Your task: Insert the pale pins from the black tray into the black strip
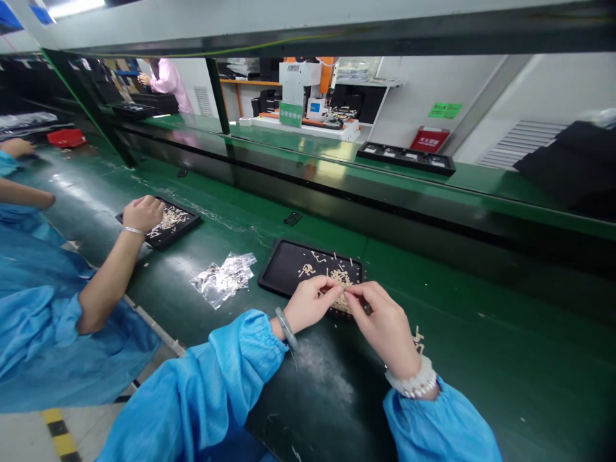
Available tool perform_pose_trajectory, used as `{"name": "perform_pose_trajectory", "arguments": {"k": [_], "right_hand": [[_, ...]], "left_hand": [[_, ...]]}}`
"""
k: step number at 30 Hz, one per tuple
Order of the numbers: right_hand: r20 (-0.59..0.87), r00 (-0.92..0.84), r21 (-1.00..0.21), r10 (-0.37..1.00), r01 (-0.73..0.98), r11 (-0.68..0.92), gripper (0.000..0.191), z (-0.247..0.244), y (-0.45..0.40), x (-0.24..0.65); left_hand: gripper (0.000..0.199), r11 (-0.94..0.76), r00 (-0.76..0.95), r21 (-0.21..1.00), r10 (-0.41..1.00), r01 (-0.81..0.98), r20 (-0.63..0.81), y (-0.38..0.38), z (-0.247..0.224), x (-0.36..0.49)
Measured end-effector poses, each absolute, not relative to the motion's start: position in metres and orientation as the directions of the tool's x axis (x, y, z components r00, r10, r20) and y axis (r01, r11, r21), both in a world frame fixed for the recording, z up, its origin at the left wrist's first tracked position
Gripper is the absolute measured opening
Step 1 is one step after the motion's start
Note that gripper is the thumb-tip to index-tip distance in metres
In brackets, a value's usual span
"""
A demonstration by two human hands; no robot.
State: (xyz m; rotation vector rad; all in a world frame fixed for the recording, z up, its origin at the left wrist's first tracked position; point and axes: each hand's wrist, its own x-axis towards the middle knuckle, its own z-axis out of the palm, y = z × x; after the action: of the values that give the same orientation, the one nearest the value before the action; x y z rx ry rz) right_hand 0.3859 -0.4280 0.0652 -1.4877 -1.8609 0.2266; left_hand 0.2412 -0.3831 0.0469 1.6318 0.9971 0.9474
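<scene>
My left hand (314,300) and my right hand (382,319) meet fingertip to fingertip above the near right part of a black tray (283,262). Both pinch, thumb against forefinger; whatever is between the fingertips is too small to make out. Under them, small beige pieces (339,277) lie heaped at the tray's right end, with a looser cluster (306,270) nearer its middle. A few more pieces (418,339) rest on the green bench beyond my right wrist.
Left of my tray lies a clear plastic bag (225,279) with small parts. Farther left, a co-worker's hand (143,215) is over another black tray (185,226) of beige pieces. A small black part (292,219) sits behind my tray; a raised ledge (414,237) runs along the back.
</scene>
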Motion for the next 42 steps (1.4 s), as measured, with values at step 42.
{"name": "perform_pose_trajectory", "arguments": {"k": [42], "right_hand": [[0.296, 0.212, -0.772, 0.931, 0.627, 0.103, 0.025, 0.051, -0.420, 0.394]], "left_hand": [[0.013, -0.300, 0.290, 0.921, 0.930, 0.248, 0.225, -0.385, 0.048, 0.239]]}}
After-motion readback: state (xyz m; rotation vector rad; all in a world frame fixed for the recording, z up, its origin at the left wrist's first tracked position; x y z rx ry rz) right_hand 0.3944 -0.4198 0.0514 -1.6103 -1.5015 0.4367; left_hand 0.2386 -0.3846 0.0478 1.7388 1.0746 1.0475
